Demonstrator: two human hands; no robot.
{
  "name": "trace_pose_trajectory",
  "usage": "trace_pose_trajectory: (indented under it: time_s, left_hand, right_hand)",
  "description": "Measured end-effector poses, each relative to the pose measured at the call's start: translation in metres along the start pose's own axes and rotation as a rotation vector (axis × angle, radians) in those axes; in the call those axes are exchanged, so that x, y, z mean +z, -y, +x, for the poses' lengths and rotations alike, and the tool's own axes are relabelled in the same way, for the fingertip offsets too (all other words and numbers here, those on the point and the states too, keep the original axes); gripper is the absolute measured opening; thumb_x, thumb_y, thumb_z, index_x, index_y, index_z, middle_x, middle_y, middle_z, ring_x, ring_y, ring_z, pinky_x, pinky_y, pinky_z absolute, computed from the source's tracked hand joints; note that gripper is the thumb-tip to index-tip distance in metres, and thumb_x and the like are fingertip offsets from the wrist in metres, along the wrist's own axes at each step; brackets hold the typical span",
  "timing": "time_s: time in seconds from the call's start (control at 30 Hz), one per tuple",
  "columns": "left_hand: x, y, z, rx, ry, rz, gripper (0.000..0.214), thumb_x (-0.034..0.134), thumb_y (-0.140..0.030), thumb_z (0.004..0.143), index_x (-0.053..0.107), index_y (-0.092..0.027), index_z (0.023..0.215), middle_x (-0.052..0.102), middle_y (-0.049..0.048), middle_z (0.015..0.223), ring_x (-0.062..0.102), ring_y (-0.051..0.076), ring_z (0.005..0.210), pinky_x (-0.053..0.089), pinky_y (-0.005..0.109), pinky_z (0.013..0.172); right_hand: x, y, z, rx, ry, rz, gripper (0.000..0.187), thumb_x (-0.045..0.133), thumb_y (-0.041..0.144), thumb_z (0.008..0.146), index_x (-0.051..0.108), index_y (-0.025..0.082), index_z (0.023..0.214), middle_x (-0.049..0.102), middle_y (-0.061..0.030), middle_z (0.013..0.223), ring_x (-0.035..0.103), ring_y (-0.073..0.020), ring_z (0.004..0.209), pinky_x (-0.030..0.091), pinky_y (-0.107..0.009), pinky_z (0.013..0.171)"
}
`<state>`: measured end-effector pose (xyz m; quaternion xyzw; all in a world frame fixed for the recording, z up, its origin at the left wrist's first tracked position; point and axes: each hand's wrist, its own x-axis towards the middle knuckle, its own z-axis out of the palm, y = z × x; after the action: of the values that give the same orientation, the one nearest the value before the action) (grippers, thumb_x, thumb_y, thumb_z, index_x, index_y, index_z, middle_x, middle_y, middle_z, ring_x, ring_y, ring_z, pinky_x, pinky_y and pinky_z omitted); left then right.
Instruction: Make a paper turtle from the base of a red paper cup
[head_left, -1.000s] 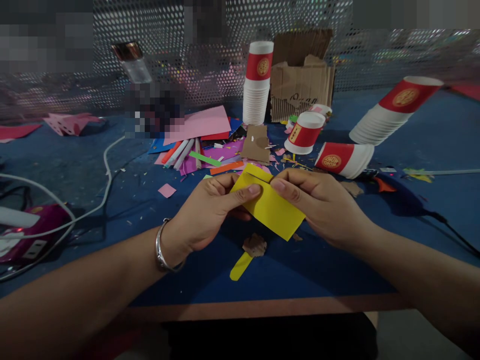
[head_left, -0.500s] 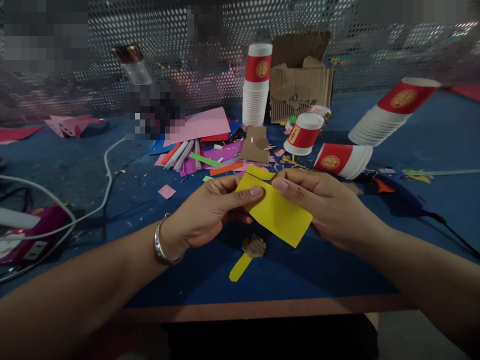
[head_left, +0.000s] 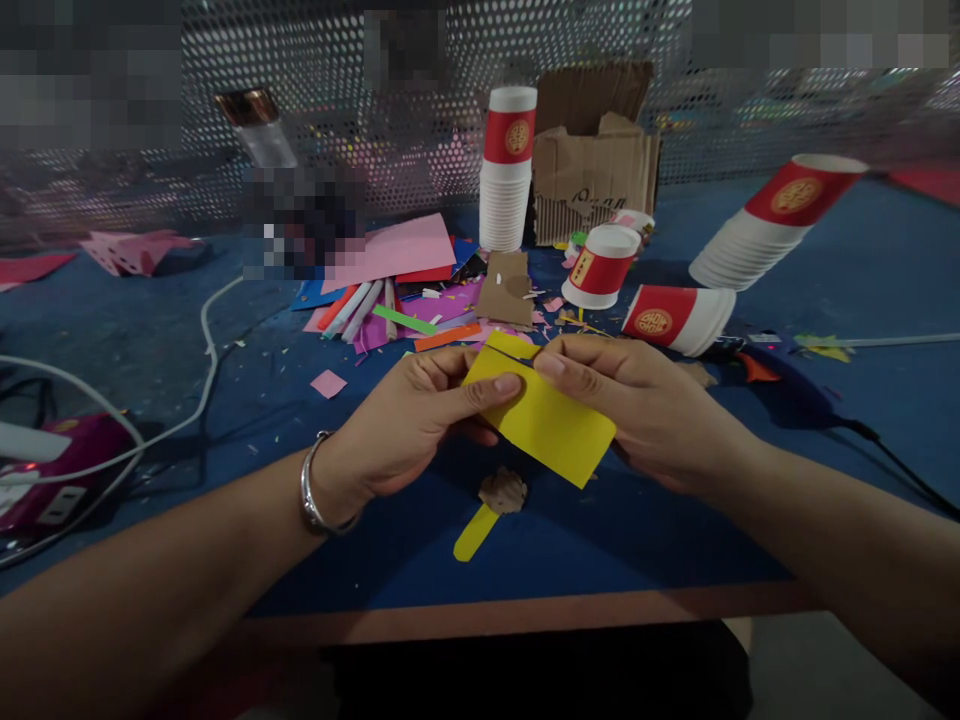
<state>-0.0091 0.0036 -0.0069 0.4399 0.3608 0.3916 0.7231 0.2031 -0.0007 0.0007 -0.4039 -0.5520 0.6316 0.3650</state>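
Head | both hands (head_left: 420, 425) (head_left: 649, 405) pinching flat yellow sheet (head_left: 551, 425), perhaps card | crumpled brown lump (head_left: 503, 491) touching narrow yellow strip (head_left: 474, 535)

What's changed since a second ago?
The yellow paper has shifted slightly to the person's right. Nothing was taken up or let go: the left hand and right hand both still hold it. The yellow strip and paper cups stayed put.

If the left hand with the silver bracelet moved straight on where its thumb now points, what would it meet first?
Most likely the right hand, its thumb lying ahead on the rectangular yellow paper; depth is unclear.
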Motion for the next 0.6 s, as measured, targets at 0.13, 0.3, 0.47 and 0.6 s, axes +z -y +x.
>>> trace_pose_trajectory:
  time_s: [0.13, 0.3, 0.47, 0.6]
  left_hand:
    - [0.000, 0.001, 0.000, -0.006, -0.001, 0.001, 0.038, 0.107, -0.040, 0.070, 0.085, -0.021, 0.096, 0.081, -0.0008, 0.090, 0.073, 0.010, 0.075, 0.058, 0.013, 0.056]
    - [-0.006, -0.006, 0.003, -0.006, -0.005, 0.099, 0.035, 0.104, -0.039, 0.073, 0.083, -0.020, 0.094, 0.082, 0.0023, 0.093, 0.073, 0.013, 0.077, 0.056, 0.016, 0.057]
    - [-0.051, -0.050, 0.008, 0.008, -0.140, 0.448, 0.036, 0.096, -0.034, 0.076, 0.080, -0.020, 0.106, 0.084, 0.0054, 0.104, 0.078, 0.021, 0.089, 0.063, 0.027, 0.074]
    - [-0.097, -0.079, 0.010, -0.021, -0.187, 1.196, 0.044, 0.085, -0.046, 0.079, 0.085, -0.024, 0.117, 0.082, 0.0055, 0.091, 0.068, 0.023, 0.071, 0.052, 0.033, 0.062]
  right_hand:
    - [0.000, -0.002, 0.000, -0.003, -0.011, -0.011, 0.044, 0.084, 0.055, 0.093, 0.062, 0.019, 0.083, 0.062, 0.0000, 0.077, 0.053, -0.0095, 0.063, 0.038, -0.022, 0.054]
    - [0.001, -0.004, 0.003, -0.015, -0.018, 0.086, 0.050, 0.091, 0.061, 0.086, 0.064, 0.019, 0.085, 0.058, 0.0023, 0.074, 0.051, -0.0087, 0.061, 0.041, -0.022, 0.054]
    - [-0.008, -0.005, 0.008, -0.104, -0.122, 0.094, 0.054, 0.090, 0.059, 0.089, 0.055, 0.019, 0.076, 0.036, 0.0089, 0.064, 0.024, -0.0037, 0.051, 0.015, -0.021, 0.043]
    - [-0.013, -0.003, 0.009, -0.105, -0.169, 0.128, 0.049, 0.092, 0.058, 0.087, 0.065, 0.017, 0.083, 0.038, 0.0085, 0.064, 0.026, -0.0035, 0.051, 0.015, -0.021, 0.043]
